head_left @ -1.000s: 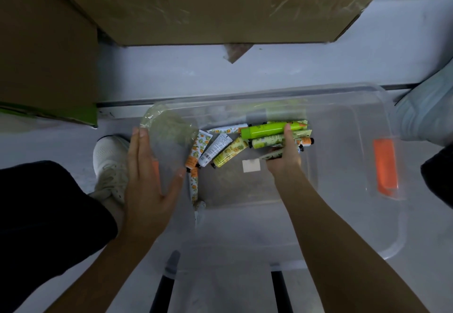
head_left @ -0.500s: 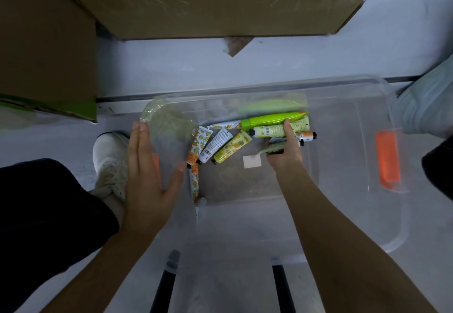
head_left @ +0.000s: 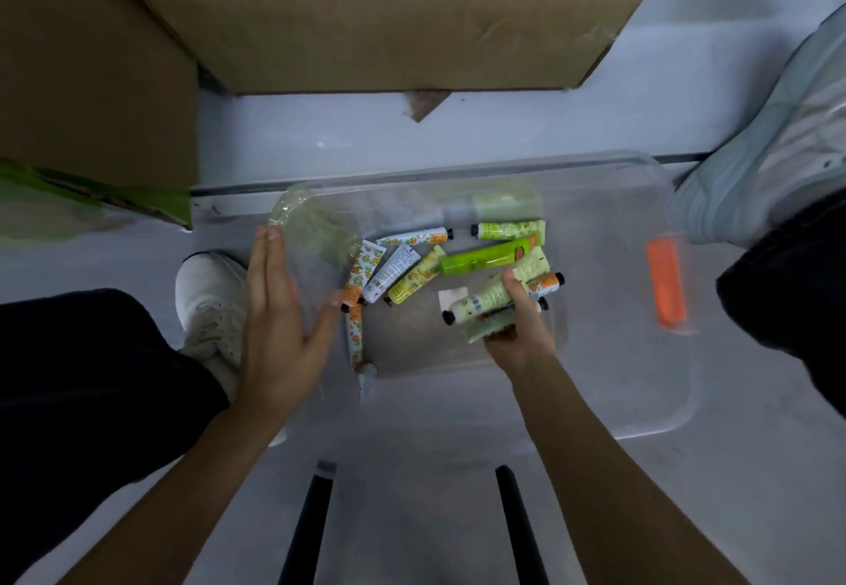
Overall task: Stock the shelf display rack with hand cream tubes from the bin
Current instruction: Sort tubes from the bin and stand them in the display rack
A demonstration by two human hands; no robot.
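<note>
A clear plastic bin [head_left: 631,355] with an orange latch [head_left: 666,282] sits on the pale floor. Several hand cream tubes [head_left: 403,270] lie on its bottom, among them a bright green tube [head_left: 485,257] and a pale green one [head_left: 510,229]. My right hand [head_left: 517,323] is inside the bin and grips a pale green tube [head_left: 496,293] together with at least one more tube under it. My left hand [head_left: 279,319] rests flat, fingers straight, on the bin's left wall. No display rack is in sight.
A large open cardboard box [head_left: 389,34] stands just beyond the bin, another carton [head_left: 91,71] at the left. My white shoe [head_left: 206,300] is left of the bin. Another person's light shoe [head_left: 760,149] is at the right. Two black bars [head_left: 306,525] cross the bottom edge.
My right hand has closed round pale green tubes and lifted them back toward me, off the pile. The bright green tube shifted slightly. My left hand stays on the bin wall.
</note>
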